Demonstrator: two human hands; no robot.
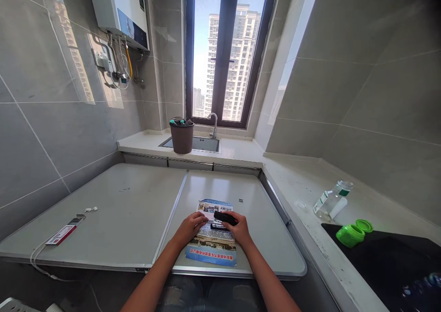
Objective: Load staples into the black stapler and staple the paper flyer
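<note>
A printed leaflet (213, 255) with blue edges and pictures lies on the light folding table (138, 211). Over its upper part, my right hand (239, 229) grips a black stapler (223, 218), whose upper arm is raised above its base. My left hand (193, 225) rests at the leaflet's left edge, fingers bent together close to the stapler's left end; whether they pinch anything is too small to tell. A small grey strip, apparently staples (240, 200), lies on the table beyond my right hand.
A red and white box (62, 234) with a white cable lies on the table's left. Behind the table stands a brown bin (182, 138) by the sink (206, 144). On the right counter are a glass jar (332, 201) and an open green container (350, 235).
</note>
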